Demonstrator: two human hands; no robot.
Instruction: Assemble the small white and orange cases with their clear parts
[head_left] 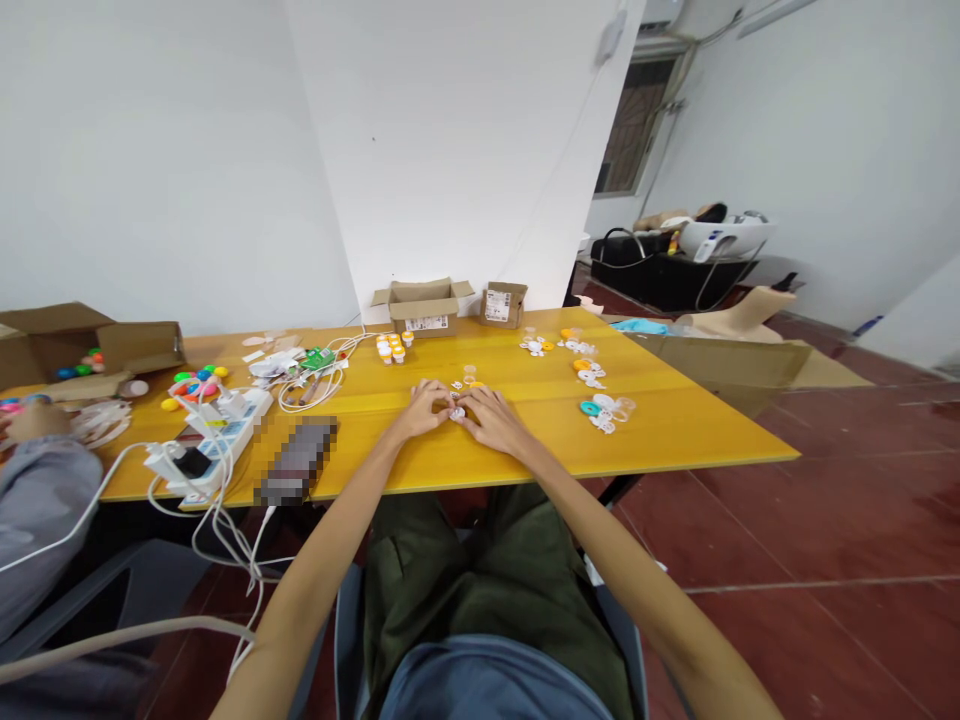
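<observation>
Both my hands rest on the yellow table [675,425] near its front edge, fingertips meeting. My left hand [424,408] and my right hand [491,418] pinch a small white plastic piece [456,412] between them. Just beyond my fingers lie a few tiny white and yellow parts [466,381]. Further right are scattered white, orange and teal round parts [600,405]. A cluster of small yellow-capped pieces [393,348] stands behind my left hand.
Two open cardboard boxes [424,305] sit at the table's back edge. A white power strip [217,435] with tangled cables lies left, beside a dark blurred object [296,462]. Colourful balls [196,382] and another box [67,345] are far left, near another person's sleeve [37,520].
</observation>
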